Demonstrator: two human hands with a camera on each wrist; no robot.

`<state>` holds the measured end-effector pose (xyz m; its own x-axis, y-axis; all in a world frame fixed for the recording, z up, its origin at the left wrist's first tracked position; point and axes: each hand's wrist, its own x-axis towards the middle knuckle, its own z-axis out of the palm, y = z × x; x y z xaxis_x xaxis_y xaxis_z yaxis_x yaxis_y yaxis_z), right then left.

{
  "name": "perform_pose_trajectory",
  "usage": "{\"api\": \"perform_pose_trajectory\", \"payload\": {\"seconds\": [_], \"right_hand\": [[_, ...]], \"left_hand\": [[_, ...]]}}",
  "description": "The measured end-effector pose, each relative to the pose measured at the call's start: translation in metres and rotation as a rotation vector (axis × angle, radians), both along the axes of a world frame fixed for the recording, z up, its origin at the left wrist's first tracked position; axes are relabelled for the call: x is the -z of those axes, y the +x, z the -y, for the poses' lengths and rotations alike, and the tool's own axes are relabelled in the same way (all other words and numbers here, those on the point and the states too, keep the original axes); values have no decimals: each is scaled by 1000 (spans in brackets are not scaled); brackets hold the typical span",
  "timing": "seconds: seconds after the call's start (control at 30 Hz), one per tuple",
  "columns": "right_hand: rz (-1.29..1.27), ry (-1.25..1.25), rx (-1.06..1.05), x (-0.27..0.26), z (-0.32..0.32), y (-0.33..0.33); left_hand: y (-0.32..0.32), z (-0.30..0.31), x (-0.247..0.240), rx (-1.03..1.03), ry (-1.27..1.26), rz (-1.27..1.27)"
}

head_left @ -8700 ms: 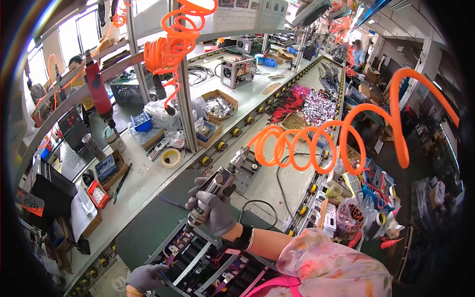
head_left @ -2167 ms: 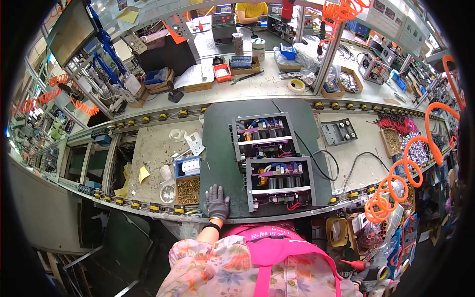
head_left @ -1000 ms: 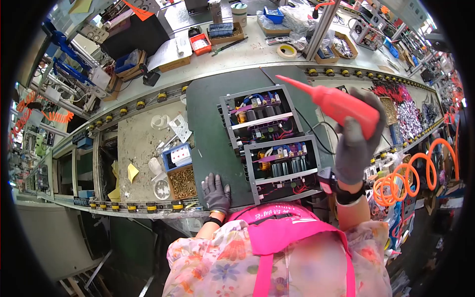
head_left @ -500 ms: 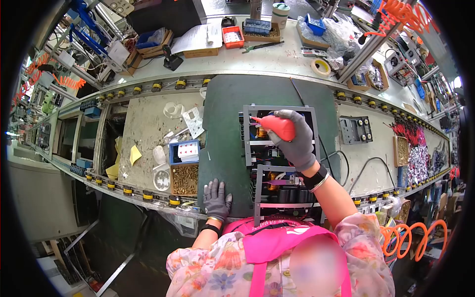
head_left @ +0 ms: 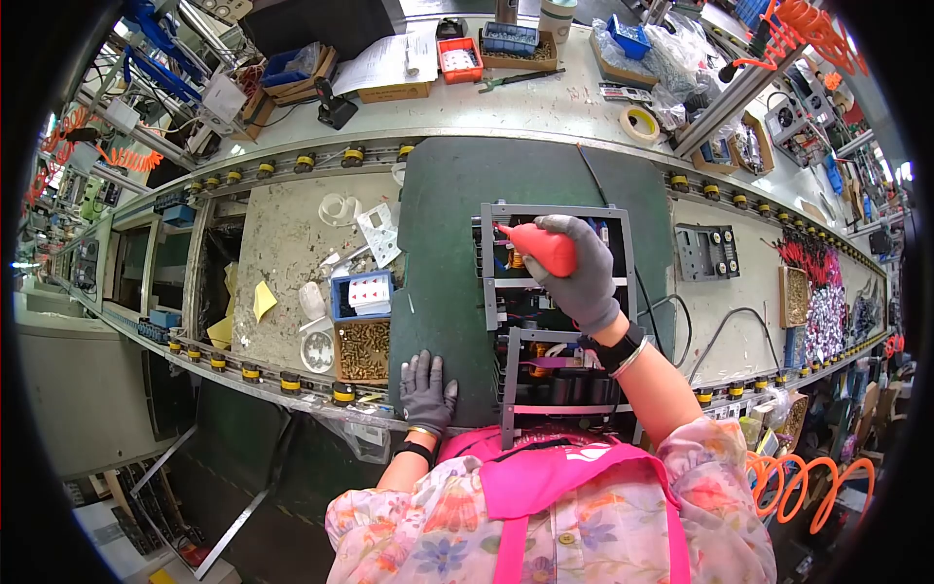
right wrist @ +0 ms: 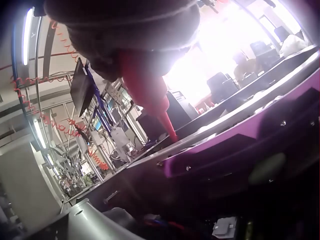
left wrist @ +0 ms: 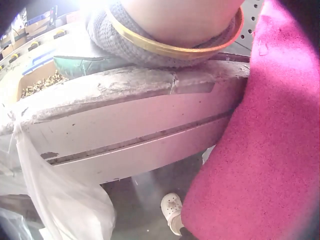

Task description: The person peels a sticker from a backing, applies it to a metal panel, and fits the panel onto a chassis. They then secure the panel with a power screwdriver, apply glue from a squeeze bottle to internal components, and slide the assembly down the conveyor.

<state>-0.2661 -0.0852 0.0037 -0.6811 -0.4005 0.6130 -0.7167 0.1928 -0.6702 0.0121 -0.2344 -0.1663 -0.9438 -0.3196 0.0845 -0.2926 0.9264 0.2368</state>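
My gloved right hand (head_left: 584, 282) grips a red squeeze bottle (head_left: 547, 251) with a thin pointed nozzle. The bottle lies tilted over the farther metal-framed electronic unit (head_left: 489, 253), its tip near that frame's left side. In the right wrist view the nozzle of the bottle (right wrist: 150, 92) points down close to a rail beside a purple board (right wrist: 225, 150). A second framed unit (head_left: 564, 409) sits nearer my body, partly under my right forearm. My gloved left hand (head_left: 426, 391) rests flat, fingers spread, on the front left of the green board (head_left: 448, 224).
Left of the board are a box of brass-coloured fasteners (head_left: 364, 352) and a blue tray (head_left: 362, 295) of white pieces. A grey panel (head_left: 705, 253) and a black cable (head_left: 735, 311) lie to the right. Roller rails (head_left: 265, 171) edge the line. An orange coiled hose (head_left: 817, 482) hangs at lower right.
Earlier the right hand held a power tool over a unit. It then brought the red squeeze bottle in from the right and lowered it over the farther unit. The left hand has lately stayed put.
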Motion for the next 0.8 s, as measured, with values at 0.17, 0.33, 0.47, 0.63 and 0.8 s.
{"api": "perform_pose_trajectory", "payload": {"seconds": [0.17, 0.33, 0.47, 0.63, 0.8], "right_hand": [[1, -15, -24, 1, -1, 0], [139, -16, -6, -12, -17, 5], [274, -181, 88, -37, -67, 11], [557, -364, 243, -49, -153, 29], [562, -288, 268, -21, -187, 47]], "left_hand": [[-11, -3, -9, -72, 48, 2], [-64, 16, -44, -156, 592, -80], [-107, 15, -72, 100, 780, -290], [-121, 1, -57, 180, 873, -207], [-119, -1, -54, 250, 832, -227]]}}
